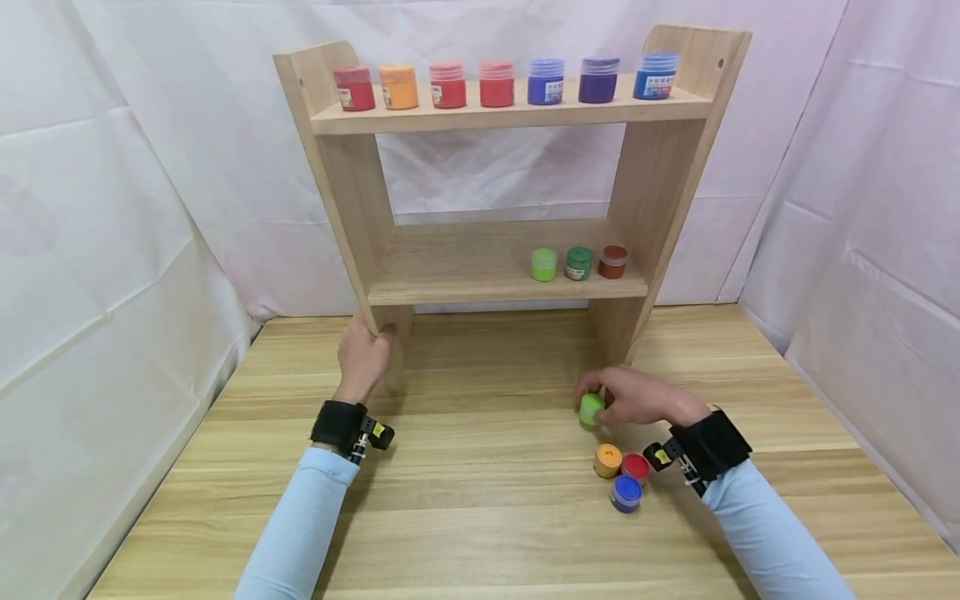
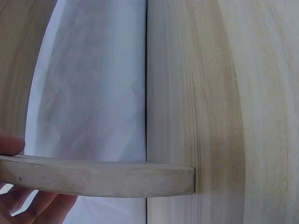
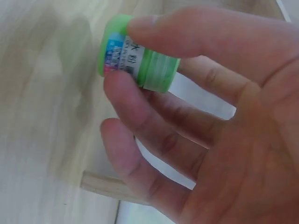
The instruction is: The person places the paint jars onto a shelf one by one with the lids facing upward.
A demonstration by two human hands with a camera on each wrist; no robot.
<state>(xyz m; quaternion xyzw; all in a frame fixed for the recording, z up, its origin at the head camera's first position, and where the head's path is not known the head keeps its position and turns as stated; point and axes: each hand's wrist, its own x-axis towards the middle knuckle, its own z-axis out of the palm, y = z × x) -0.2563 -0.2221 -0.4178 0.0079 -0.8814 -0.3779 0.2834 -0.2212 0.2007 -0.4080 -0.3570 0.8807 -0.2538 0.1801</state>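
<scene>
My right hand point(image 1: 633, 396) pinches a light green paint jar point(image 3: 140, 58) between thumb and fingers, low over the tabletop and in front of the shelf's right leg. The jar's label faces the right wrist camera. At the shelf's lower left, my left hand point(image 1: 363, 358) grips the edge of the side panel point(image 2: 98, 177), thumb on one face and fingers on the other. Just in front of the right hand, an orange jar point(image 1: 607, 460), a red jar point(image 1: 636, 468) and a blue jar point(image 1: 626, 493) stand close together on the table.
The wooden shelf point(image 1: 510, 290) stands at the table's back. Its middle board carries a light green jar point(image 1: 543, 265), a dark green jar point(image 1: 578, 263) and a brown-red jar point(image 1: 612, 262). Several red, orange and blue jars line the top board point(image 1: 510, 123). White cloth point(image 1: 112, 208) surrounds the table.
</scene>
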